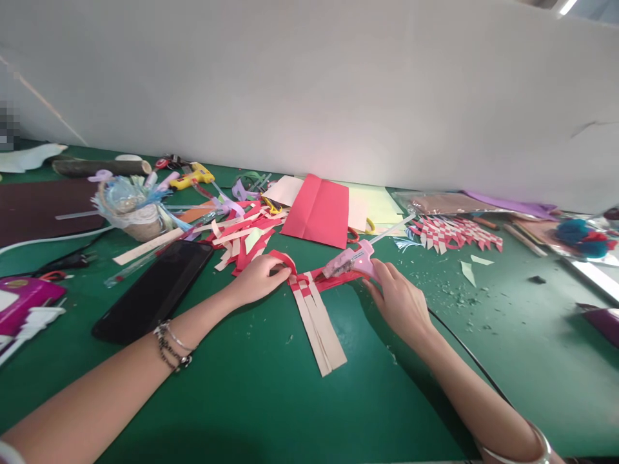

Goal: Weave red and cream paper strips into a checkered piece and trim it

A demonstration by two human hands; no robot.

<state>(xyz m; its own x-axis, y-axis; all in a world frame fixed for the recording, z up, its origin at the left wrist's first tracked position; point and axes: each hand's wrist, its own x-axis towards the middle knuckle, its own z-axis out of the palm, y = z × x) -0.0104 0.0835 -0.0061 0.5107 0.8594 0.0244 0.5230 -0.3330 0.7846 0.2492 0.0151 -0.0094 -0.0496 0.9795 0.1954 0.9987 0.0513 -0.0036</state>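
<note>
A partly woven piece of red and cream paper strips (322,328) lies on the green table, its cream strips pointing toward me. At its upper left corner my left hand (261,278) pinches a red strip that curls up over the fingers. My right hand (399,299) is closed on a pink glue gun (360,258), whose nozzle points left at the red strips on the right side of the weave. A clear glue stick juts from the gun's back, and its black cord runs under my right forearm.
Loose paper strips (246,241) and a black phone (155,290) are at left. A folded red sheet (316,211) lies behind the weave. Woven red-and-white pieces (454,233) sit at back right, with green scraps nearby. A small basket (140,212) and yellow glue gun (192,176) stand back left.
</note>
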